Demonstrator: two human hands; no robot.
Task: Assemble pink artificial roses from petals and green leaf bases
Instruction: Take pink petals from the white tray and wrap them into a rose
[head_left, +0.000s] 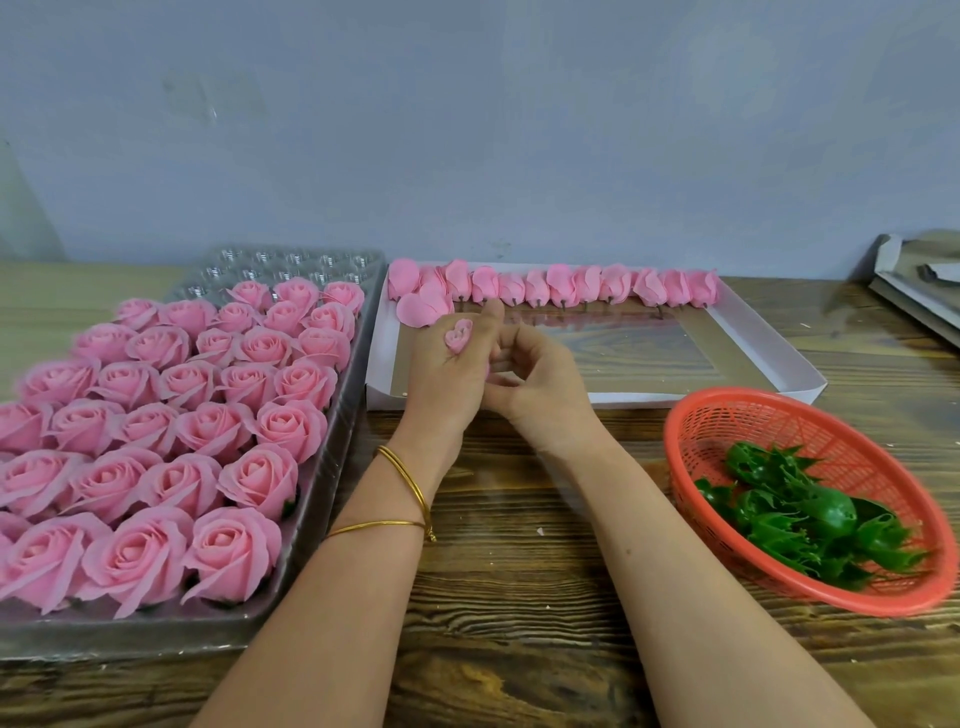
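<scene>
My left hand grips a small rolled pink rose bud, which sticks up between thumb and fingers. My right hand is pressed against the left one, its fingers curled around the bud's hidden lower part. A row of pink petal pieces lines the far edge of a white shallow box, with loose petals at its left end. Green leaf bases lie in a red basket on the right. Finished pink roses fill a clear plastic tray on the left.
The wooden table shows in front of the hands and between my forearms. A grey-blue wall rises behind the table. Stacked cardboard sheets lie at the far right. Two gold bangles circle my left wrist.
</scene>
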